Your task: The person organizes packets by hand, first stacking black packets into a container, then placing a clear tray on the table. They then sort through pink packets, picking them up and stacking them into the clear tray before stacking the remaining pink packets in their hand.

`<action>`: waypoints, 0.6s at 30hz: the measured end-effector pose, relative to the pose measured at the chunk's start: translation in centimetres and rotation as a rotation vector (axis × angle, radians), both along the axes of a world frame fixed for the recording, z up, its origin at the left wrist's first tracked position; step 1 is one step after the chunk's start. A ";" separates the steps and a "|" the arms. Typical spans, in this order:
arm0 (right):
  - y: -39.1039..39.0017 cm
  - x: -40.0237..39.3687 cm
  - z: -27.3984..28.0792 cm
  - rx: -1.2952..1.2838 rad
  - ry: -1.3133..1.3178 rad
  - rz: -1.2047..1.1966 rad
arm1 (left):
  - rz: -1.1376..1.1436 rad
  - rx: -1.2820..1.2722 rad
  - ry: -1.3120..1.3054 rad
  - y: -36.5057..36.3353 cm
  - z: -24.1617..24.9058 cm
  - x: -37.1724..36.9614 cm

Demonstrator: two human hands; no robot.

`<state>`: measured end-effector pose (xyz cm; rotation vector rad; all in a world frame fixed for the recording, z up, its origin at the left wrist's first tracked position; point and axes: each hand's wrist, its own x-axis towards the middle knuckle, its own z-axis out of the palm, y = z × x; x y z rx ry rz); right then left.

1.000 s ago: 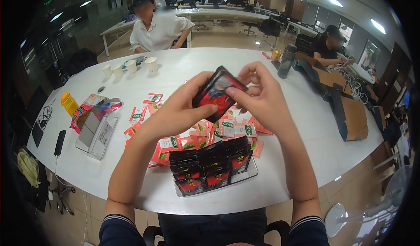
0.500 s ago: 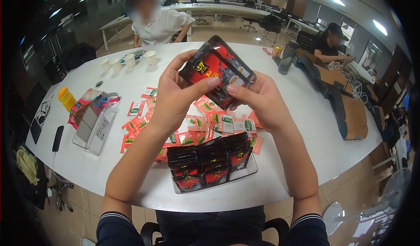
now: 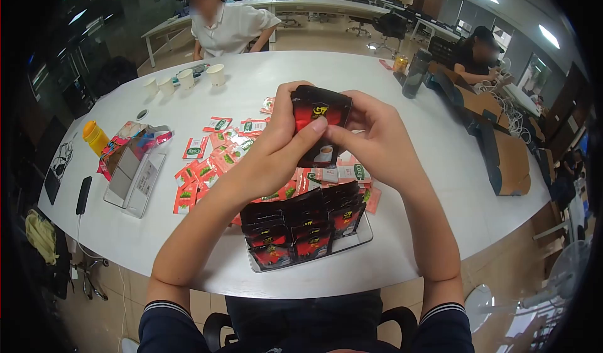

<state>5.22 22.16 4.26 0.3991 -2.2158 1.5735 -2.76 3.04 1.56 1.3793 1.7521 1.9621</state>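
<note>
Both hands are closed around black-and-red G7 coffee sachets (image 3: 321, 107), held upright above the table; they look like a small stack. My left hand (image 3: 281, 141) grips their left side, thumb across the front. On the right side, my right hand (image 3: 375, 132) pinches them with its thumb near the lower edge. Below stands a clear tray (image 3: 363, 237) with rows of similar coffee sachets (image 3: 294, 224) standing in it. Behind the tray, and partly hidden by my hands and forearms, lies a loose spread of red-and-white Cozy packets (image 3: 220, 158).
At left are a white stand (image 3: 135, 186), a colourful bag (image 3: 125, 146), a yellow bottle (image 3: 95, 138) and a black phone-like object (image 3: 83, 195). Paper cups (image 3: 215, 75) stand far left. A dark bottle (image 3: 416, 76) and open cardboard boxes (image 3: 502, 161) line the right. Two people sit beyond the table.
The held sachets have turned from a slant to nearly upright and come lower, with my hands closer together. More of the Cozy packets at left now shows.
</note>
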 end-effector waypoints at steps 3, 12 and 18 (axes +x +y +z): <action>-0.2 0.5 0.7 -0.073 -0.048 0.013 | -0.071 -0.006 0.011 -0.3 0.6 0.2; 0.7 0.1 0.7 -0.112 -0.042 0.068 | -0.080 -0.057 -0.030 -0.3 0.8 -0.3; 1.1 1.0 1.9 -0.074 -0.022 0.019 | -0.075 -0.085 0.080 -0.4 0.6 -0.2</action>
